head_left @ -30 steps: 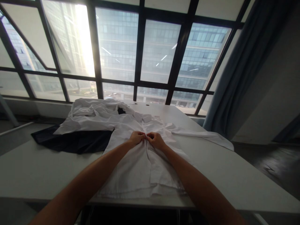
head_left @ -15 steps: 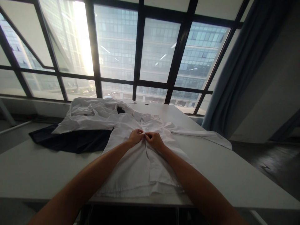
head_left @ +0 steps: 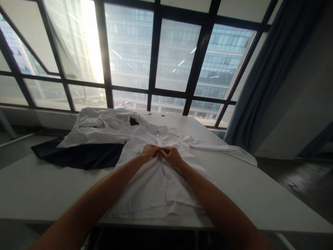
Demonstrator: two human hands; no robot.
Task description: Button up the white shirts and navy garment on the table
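Observation:
A white long-sleeved shirt (head_left: 145, 187) lies spread on the white table (head_left: 249, 198), its collar away from me and its hem near the front edge. My left hand (head_left: 151, 152) and my right hand (head_left: 171, 155) meet at the middle of its front opening. Both are closed, pinching the two front edges together, and the cloth is drawn up into folds beneath them. Whether a button sits between the fingertips is too small to tell. Below the hands the front edges hang slightly apart. One sleeve (head_left: 223, 148) stretches out to the right.
More white clothing (head_left: 101, 119) is heaped at the back left. Dark navy cloth (head_left: 78, 156) lies partly under it. Behind the table stands a large black-framed window (head_left: 152, 55), with a blue curtain (head_left: 249, 107) at the right.
My left fingers have shifted slightly and now press closer against the right fingertips. The shirt and the other cloth lie as before.

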